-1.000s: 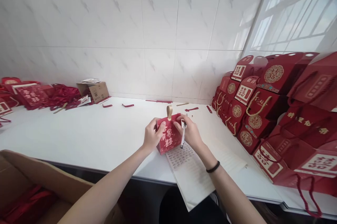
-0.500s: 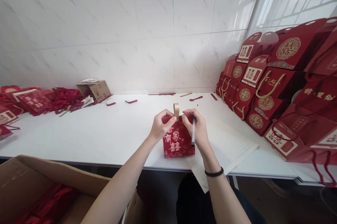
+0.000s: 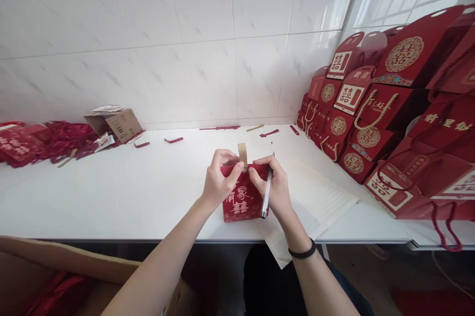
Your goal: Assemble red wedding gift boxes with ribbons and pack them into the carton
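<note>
A small red gift box [image 3: 245,200] with pale printed characters stands upright near the table's front edge. A gold strap [image 3: 242,153] loops up from the middle of its top. My left hand [image 3: 223,177] pinches the top edge just left of the strap, thumb in front. On the other side of the strap, my right hand [image 3: 272,182] grips the same edge between thumb and fingers. A clear pen [image 3: 266,195] with dark ends is tucked in that hand, slanting down across the box's right part. My fingers cover both top corners.
Stacked red gift boxes [image 3: 371,108] fill the right side. Paper sheets [image 3: 319,200] lie right of my hands. Loose straps [image 3: 218,128] are strewn along the back. At left are a small carton [image 3: 124,125] and red pieces [image 3: 70,135]; a large cardboard box [image 3: 74,256] stands below.
The camera view has shifted slightly to the right. Both hands stay at the box's top edge. The pen leans more, its lower end now further left.
</note>
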Tool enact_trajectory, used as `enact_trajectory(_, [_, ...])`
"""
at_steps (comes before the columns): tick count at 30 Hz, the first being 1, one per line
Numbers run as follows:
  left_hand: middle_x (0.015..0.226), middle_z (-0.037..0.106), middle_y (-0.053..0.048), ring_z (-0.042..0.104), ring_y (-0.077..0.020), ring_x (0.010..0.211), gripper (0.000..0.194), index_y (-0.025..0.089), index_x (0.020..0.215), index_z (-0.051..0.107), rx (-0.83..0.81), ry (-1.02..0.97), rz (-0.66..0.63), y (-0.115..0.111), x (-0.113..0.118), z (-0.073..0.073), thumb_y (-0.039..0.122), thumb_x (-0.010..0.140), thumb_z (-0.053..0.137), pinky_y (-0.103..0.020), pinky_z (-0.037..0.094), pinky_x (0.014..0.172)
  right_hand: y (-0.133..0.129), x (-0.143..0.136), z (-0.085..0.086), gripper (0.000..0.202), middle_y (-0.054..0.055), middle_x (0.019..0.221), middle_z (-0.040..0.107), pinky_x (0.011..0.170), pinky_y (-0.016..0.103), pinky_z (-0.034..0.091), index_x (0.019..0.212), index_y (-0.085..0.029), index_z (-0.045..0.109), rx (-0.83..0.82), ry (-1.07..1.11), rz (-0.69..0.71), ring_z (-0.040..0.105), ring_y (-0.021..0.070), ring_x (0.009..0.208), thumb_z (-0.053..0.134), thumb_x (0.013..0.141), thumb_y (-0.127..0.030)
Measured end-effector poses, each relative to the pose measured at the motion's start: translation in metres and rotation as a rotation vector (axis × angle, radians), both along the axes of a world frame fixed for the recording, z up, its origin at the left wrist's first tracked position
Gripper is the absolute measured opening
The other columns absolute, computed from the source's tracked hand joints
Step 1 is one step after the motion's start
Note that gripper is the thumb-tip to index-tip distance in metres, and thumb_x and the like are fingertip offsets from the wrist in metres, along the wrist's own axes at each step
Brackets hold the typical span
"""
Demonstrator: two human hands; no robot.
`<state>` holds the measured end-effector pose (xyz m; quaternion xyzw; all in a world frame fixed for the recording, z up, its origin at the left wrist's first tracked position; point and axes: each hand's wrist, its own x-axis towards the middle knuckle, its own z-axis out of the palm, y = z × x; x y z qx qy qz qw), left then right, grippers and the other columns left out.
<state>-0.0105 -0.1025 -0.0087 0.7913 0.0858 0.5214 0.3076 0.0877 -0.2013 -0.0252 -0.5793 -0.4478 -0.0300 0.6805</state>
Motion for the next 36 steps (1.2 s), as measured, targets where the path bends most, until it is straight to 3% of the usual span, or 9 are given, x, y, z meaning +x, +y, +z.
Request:
enact_trajectory(5, [0.086, 0.066, 0.0, 0.065, -0.0114, 0.078, 0.011, 0.02, 0.093, 0.057, 0.142, -0.018, -0.001, -0.0015, -0.0001, -0.0015, 0.019, 0.082, 0.056, -0.022, 0.054, 0.071, -0.0008, 0.0002, 0.0006, 0.008, -0.004, 0.065, 0.055, 0.052, 0.023, 0.04, 0.079, -0.021, 0.054, 0.001, 0.016, 0.008, 0.047, 0.0112, 0.054, 0.059, 0.075, -0.026])
enact_trajectory(12, [0.088, 0.068, -0.003, 0.065, -0.0148, 0.08, 0.017, 0.018, 0.096, 0.061, 0.041, 0.063, -0.049, -0.0032, -0.0039, 0.0017, 0.019, 0.082, 0.052, -0.026, 0.055, 0.073, 0.0005, -0.0016, -0.0004, 0.008, -0.003, 0.069, 0.056, 0.055, 0.025, 0.041, 0.08, -0.021, 0.053, -0.013, 0.024, 0.004, 0.05, 0.0126, 0.058, 0.057, 0.076, -0.027])
enact_trajectory(18, [0.09, 0.066, -0.004, 0.065, -0.0158, 0.077, 0.029, 0.017, 0.1, 0.059, 0.065, 0.079, -0.102, -0.0001, -0.0048, 0.001, 0.011, 0.073, 0.051, -0.028, 0.055, 0.071, 0.002, -0.0037, -0.001, 0.009, -0.003, 0.069, 0.056, 0.056, 0.025, 0.042, 0.079, -0.021, 0.052, -0.006, 0.02, -0.025, 0.05, 0.013, 0.058, 0.057, 0.076, -0.027])
enact_trajectory(36, [0.09, 0.067, -0.004, 0.065, -0.0175, 0.087, 0.025, 0.018, 0.098, 0.06, 0.034, 0.097, -0.076, 0.002, -0.003, -0.0003, 0.014, 0.075, 0.052, -0.029, 0.054, 0.079, 0.0056, -0.0049, -0.0031, 0.01, -0.002, 0.071, 0.057, 0.058, 0.026, 0.043, 0.08, -0.021, 0.052, 0.042, 0.027, -0.046, 0.052, 0.0135, 0.06, 0.058, 0.077, -0.029])
